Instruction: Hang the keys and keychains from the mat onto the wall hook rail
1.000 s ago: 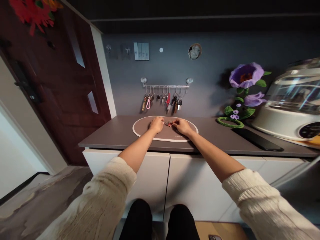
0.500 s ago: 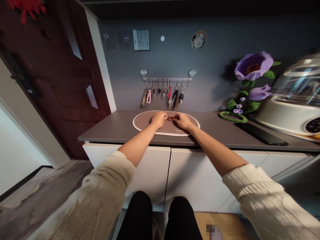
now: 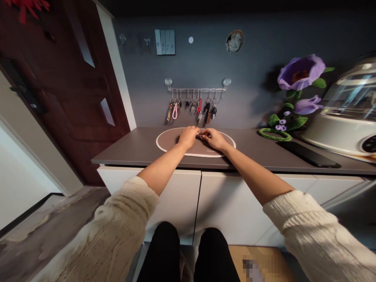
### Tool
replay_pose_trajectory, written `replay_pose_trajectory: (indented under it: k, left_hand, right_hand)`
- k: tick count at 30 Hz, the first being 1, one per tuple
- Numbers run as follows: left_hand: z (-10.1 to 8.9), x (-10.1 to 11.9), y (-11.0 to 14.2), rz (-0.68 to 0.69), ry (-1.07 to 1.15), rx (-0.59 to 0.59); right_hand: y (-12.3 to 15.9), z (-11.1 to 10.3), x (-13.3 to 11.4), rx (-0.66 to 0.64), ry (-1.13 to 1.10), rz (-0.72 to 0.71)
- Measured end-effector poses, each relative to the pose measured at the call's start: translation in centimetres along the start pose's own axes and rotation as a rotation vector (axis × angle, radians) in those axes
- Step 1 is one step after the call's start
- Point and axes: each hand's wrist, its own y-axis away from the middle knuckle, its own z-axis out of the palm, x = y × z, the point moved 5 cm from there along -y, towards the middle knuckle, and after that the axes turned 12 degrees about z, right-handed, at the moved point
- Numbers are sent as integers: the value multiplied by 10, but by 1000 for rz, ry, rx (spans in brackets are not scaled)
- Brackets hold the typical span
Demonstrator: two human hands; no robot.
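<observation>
Over a brown oval mat [image 3: 167, 141] with a pale rim, my two hands are close together with fingers closed. A small shiny metal piece [image 3: 200, 135], which looks like a key or key ring, sits between the fingertips. My left hand [image 3: 188, 136] pinches its left side, back of the hand up. From the right, my right hand [image 3: 214, 139] grips it between thumb and fingers. Most of the piece is hidden by the fingers. On the wall behind, a clear rail [image 3: 196, 89] carries several hanging bunches of keys [image 3: 207, 111].
The mat lies on a dark countertop [image 3: 123, 147] above white cabinet doors. To the right are a purple flower [image 3: 302, 74], a green ring [image 3: 274, 134], a black phone [image 3: 308, 154] and a pale appliance with a clear dome [image 3: 337, 127]. A dark red door [image 3: 67, 98] is at left.
My left hand has come slightly nearer my right and turned over the metal piece, so less of it shows. A red part seen before is now hidden. The view has shifted a little.
</observation>
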Motion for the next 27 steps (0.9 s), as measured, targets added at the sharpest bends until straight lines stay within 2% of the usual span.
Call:
replay_pose_trajectory:
  k: [13, 18, 23, 27]
  left_hand:
    - [-10, 3, 0, 7, -23, 98]
    - [-13, 3, -1, 29, -31, 156]
    - [-16, 4, -1, 43, -41, 213]
    - [-16, 6, -2, 51, -31, 234]
  right_hand:
    - [5, -7, -9, 33, -86, -41]
    - [6, -11, -11, 106, -105, -119]
    - [7, -8, -11, 53, -231, -110]
    - [9, -9, -12, 62, -246, -92]
